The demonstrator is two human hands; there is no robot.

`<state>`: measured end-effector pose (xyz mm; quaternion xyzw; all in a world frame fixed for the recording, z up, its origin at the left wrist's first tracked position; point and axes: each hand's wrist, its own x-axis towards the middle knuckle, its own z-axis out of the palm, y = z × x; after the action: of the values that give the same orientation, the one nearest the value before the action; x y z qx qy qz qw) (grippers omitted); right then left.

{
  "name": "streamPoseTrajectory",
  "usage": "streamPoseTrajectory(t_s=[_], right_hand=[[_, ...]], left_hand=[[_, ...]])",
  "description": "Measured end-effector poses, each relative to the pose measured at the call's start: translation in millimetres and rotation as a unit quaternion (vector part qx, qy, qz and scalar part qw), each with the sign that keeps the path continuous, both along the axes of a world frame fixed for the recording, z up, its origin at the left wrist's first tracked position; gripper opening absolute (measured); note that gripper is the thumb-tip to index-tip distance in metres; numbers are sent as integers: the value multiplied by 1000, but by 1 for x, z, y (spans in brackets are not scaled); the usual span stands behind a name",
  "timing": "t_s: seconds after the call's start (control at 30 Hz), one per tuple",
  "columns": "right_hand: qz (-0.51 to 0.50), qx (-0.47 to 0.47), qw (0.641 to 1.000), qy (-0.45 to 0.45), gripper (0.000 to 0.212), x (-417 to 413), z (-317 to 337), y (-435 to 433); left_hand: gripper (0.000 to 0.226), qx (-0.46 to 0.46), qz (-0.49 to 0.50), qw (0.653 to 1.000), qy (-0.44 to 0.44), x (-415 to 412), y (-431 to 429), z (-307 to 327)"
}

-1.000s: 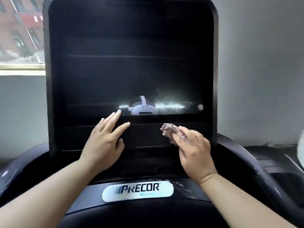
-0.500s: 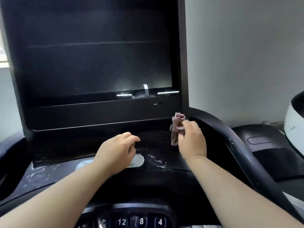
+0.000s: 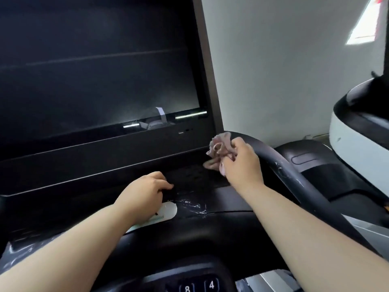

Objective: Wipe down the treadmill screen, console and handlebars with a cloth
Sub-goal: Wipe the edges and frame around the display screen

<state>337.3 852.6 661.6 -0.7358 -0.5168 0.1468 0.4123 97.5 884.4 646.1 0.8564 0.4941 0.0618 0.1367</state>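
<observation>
Cloth (image 3: 219,152), pinkish and crumpled, is sitting right of centre in the frame, at the lower right corner of the screen (image 3: 94,70), where the console (image 3: 221,209) ledge is meeting the right handlebar (image 3: 294,173). Right hand (image 3: 242,165) is gripping it in a bunch, fingers curled round the fabric. Left hand (image 3: 143,190) is resting on the console at centre frame, just above the pale logo plate (image 3: 167,211), fingers loosely bent and holding nothing. Whitish streaks are showing on the console beside the plate and along the handlebar.

Assessment: the console corner is being wiped. For a sound result, the cloth wants spreading flatter so more fabric is meeting the surface, working into the seam under the screen, then drawing along the streaked handlebar in overlapping passes.

Number keys (image 3: 200,286) are showing at bottom centre; a white machine (image 3: 357,135) is standing at the right edge.
</observation>
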Motion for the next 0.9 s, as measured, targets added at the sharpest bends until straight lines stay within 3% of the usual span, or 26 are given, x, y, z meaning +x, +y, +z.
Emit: streamPoseTrajectory(t_s=[0.1,0.2,0.37,0.53,0.6,0.63,0.7,0.77,0.9], right_hand=[[-87,28,995,31,8,-19,-1,12],[-113,14,993,5,14,-34,-17,7],[-25,-97,988,-114,18,-53,-16,-6],[101,-252,941,-202,18,-75,15,-12],[39,-211,965,-150,12,-80,19,-8],[-31,-159,984,-69,9,-81,20,-6],[-167,-63,982,63,6,-86,18,0],[-192,-70,978,50,8,-95,10,4],[-136,-99,982,-86,18,-106,-9,3]], left_hand=[[48,-21,-40,999,15,-4,4,2],[47,-21,-66,997,25,-6,8,3],[46,-16,-91,995,25,-9,9,2],[37,53,-98,992,53,-14,-3,10],[32,157,-127,979,24,-25,-2,23],[32,209,-143,967,3,-34,2,28],[41,272,-154,950,-13,-53,18,36],[50,290,-183,939,31,-71,33,39],[56,310,-236,917,85,-88,45,27]])
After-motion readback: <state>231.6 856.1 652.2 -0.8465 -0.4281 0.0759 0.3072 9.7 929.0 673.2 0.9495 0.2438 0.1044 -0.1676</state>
